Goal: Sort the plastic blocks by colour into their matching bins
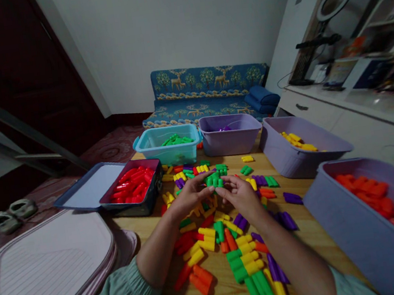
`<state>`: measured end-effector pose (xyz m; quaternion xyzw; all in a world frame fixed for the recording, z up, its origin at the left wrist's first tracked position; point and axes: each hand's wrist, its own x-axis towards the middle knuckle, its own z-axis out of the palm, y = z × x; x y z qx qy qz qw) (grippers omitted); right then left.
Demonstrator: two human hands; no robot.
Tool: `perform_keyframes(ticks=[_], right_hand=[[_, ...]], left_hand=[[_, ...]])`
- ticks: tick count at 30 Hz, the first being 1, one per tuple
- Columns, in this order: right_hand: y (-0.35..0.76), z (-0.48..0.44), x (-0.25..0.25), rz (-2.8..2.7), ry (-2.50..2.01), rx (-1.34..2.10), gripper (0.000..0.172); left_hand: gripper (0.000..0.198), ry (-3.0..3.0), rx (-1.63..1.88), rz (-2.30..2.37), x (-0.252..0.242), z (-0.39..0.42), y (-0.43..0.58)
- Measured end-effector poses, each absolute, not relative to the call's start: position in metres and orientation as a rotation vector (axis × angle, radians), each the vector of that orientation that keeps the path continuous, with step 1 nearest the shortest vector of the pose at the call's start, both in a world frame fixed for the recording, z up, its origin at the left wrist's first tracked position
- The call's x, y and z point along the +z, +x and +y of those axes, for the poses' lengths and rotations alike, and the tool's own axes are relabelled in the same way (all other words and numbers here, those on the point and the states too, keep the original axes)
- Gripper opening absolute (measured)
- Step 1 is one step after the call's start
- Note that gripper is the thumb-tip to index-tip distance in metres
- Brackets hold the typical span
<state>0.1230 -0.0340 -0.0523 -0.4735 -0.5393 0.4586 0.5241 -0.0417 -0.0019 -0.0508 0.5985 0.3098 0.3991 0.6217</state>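
Both hands meet over the middle of a wooden table [315,233] strewn with plastic peg blocks in red, yellow, green, purple and orange. My left hand [188,196] and my right hand [239,194] each pinch an end of a cluster of green blocks [213,180] held between them, fingers curled round it. Under and in front of the hands lie joined pieces, among them green-and-yellow blocks [245,261] and orange blocks [200,279].
Bins ring the table: a dark tin of red blocks [133,184] with its lid open, a teal bin of green ones [167,144], a purple bin [230,134], a bin with yellow blocks [301,145], a near-right bin with orange blocks [372,220]. A pink cushion [42,274] lies left.
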Motion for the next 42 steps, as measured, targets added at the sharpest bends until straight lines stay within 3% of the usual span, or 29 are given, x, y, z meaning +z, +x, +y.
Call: perform_keyframes(ticks=[6, 12, 16, 19, 22, 29, 34, 42], right_hand=[[0.131, -0.031, -0.052, -1.394, -1.222, 0.992, 0.036], [0.158, -0.001, -0.047, -1.642, -1.466, 0.558, 0.021], [0.160, 0.035, -0.037, -2.035, -1.601, 0.277, 0.045], [0.153, 0.058, -0.039, -2.215, -1.722, 0.296, 0.065], [0.146, 0.071, -0.048, -2.232, -1.780, 0.330, 0.072], [0.145, 0.062, -0.059, -2.158, -1.776, 0.289, 0.034], [0.149, 0.055, -0.055, -2.084, -1.672, 0.303, 0.019], [0.150, 0.019, -0.048, -1.936, -1.462, 0.727, 0.016]], left_hand=[[0.063, 1.119, 1.037, 0.783, -0.044, -0.001, -0.045], [0.033, 0.724, 1.236, 0.821, -0.045, 0.013, -0.056], [0.023, 0.636, 1.256, 0.855, -0.048, 0.017, -0.057], [0.026, 0.634, 1.265, 0.863, -0.051, 0.017, -0.057], [0.029, 0.646, 1.286, 0.859, -0.052, 0.018, -0.060], [0.035, 0.627, 1.306, 0.856, -0.056, 0.021, -0.062], [0.034, 0.643, 1.299, 0.855, -0.058, 0.022, -0.062], [0.032, 0.678, 1.236, 0.862, -0.054, 0.018, -0.060]])
